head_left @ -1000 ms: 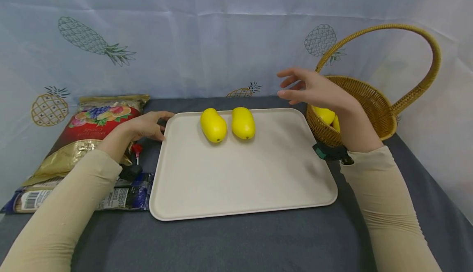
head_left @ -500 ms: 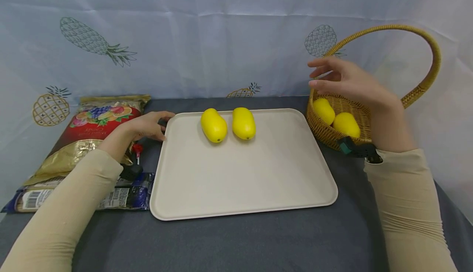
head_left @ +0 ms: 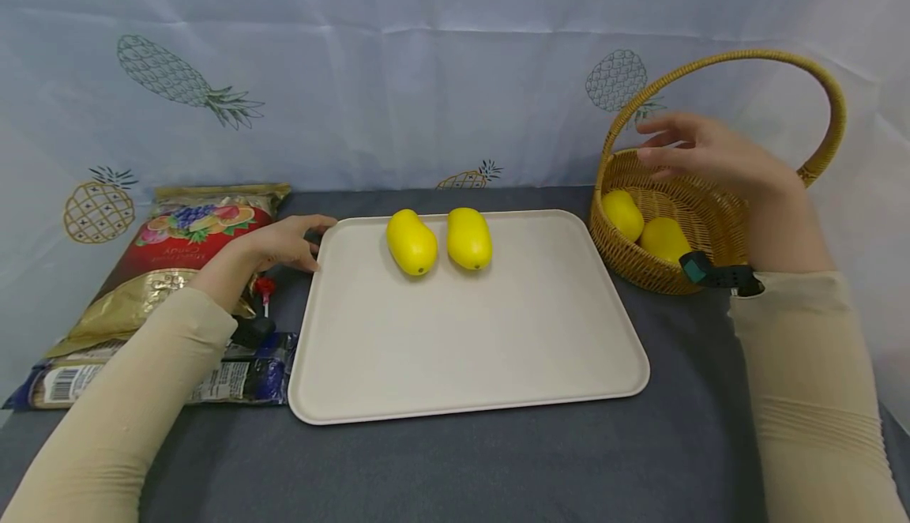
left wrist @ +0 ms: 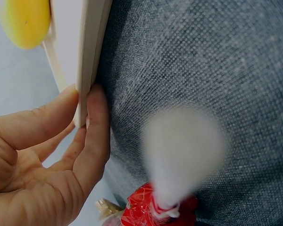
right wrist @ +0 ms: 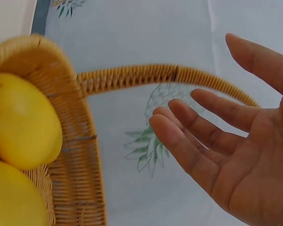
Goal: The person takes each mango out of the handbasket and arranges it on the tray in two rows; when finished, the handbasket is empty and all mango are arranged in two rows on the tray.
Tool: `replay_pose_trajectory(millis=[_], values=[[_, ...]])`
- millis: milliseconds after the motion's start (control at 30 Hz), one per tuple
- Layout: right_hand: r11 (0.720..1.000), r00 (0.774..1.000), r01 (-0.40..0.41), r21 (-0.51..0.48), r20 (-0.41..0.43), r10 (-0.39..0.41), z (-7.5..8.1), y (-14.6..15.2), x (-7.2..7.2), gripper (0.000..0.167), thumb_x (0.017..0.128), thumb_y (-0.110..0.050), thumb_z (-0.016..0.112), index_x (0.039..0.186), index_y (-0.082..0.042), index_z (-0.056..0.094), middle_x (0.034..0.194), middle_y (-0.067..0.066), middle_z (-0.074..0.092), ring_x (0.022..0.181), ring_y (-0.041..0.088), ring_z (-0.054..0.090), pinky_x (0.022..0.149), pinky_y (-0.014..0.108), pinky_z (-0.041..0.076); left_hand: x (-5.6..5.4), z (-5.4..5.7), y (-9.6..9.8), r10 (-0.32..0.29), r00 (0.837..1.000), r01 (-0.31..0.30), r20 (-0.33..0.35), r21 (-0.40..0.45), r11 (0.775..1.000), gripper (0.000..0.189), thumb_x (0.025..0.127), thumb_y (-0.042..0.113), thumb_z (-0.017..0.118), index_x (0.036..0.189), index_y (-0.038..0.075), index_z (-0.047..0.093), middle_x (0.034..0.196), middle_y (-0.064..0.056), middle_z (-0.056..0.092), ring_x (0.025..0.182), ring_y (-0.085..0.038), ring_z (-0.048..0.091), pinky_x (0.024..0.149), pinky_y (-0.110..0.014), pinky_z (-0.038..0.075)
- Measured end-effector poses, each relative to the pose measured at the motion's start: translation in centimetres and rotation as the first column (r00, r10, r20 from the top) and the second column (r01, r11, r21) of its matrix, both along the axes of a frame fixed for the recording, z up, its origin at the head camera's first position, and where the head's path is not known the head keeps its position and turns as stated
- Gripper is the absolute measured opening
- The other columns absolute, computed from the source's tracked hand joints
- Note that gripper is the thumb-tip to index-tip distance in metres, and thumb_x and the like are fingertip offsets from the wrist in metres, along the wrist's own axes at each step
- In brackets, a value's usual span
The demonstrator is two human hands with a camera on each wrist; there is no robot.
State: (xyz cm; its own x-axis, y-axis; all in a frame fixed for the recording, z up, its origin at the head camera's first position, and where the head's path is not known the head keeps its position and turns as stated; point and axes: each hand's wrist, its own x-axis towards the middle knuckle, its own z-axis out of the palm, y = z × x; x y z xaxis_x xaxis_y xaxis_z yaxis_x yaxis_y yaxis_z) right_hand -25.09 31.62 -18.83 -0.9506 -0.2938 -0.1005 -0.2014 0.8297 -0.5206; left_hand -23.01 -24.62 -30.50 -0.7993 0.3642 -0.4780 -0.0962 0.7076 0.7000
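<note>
Head view: my left hand (head_left: 284, 240), left of middle, pinches edge of smooth pale tray (head_left: 469, 333). Shiny yellow fruits (head_left: 411, 242) near tray top; could roll if I tip it. My right hand (head_left: 700, 152), upper right, loose, holding nothing, above woven basket (head_left: 629, 266); might bump handle (head_left: 753, 54).

Left wrist view: thumb, finger squeeze tray, upper left; rough gray cloth (left wrist: 203, 56), crinkly red wrapper (left wrist: 139, 207) at bottom.

Right wrist view: fingers spread, right side; bumpy basket left.

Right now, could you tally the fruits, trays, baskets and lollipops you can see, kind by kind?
Tray: 1
Basket: 1
Yellow fruits: 4 (2 on the tray, 2 showing in the basket)
Red lollipop: 1
Total: 7
</note>
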Motion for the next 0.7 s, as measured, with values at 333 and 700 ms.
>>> replay_pose_trajectory(millis=[333, 700], values=[[0.999, 0.994, 0.052, 0.014, 0.097, -0.053, -1.3, 1.9, -2.3, 0.071, 0.097, -0.056, 0.050, 0.157, -0.024, 0.029, 0.155, 0.018, 0.041, 0.090, -0.011, 0.063, 0.105, 0.052, 0.044, 0.2, 0.2, 0.1, -0.001, 1.000, 0.001, 0.002, 0.007, 1.000, 0.087, 0.090, -0.005, 0.062, 0.159, 0.002, 0.009, 0.159, -0.030, 0.011, 0.144, -0.052, 0.029, 0.102, -0.048, 0.053], [0.999, 0.987, 0.035, -0.035, 0.160, -0.029, -3.7, 2.0, -4.6, 0.075, 0.097, -0.053, 0.052, 0.155, -0.010, 0.032, 0.154, 0.020, 0.041, 0.102, 0.000, 0.062, 0.084, 0.015, 0.053, 0.2, 0.2, 0.1, -0.001, 1.000, 0.001, 0.002, -0.001, 1.000, 0.088, 0.090, -0.006, 0.062, 0.159, 0.002, 0.008, 0.159, -0.031, 0.011, 0.144, -0.052, 0.030, 0.102, -0.050, 0.052]])
